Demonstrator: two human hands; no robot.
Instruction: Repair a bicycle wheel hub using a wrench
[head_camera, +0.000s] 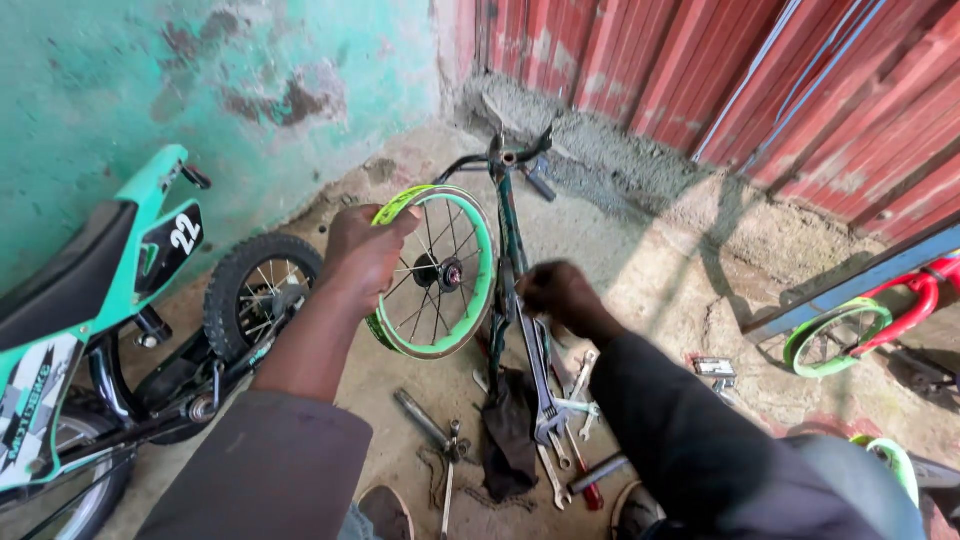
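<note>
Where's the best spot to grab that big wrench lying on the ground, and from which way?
Probably the long straight handle of the adjustable wrench, from above. It lies flat on the concrete floor, its jaw end pointing toward the person among spanners and a dark rag. The handle's far end is the clearer part, just beneath the right hand.
</note>
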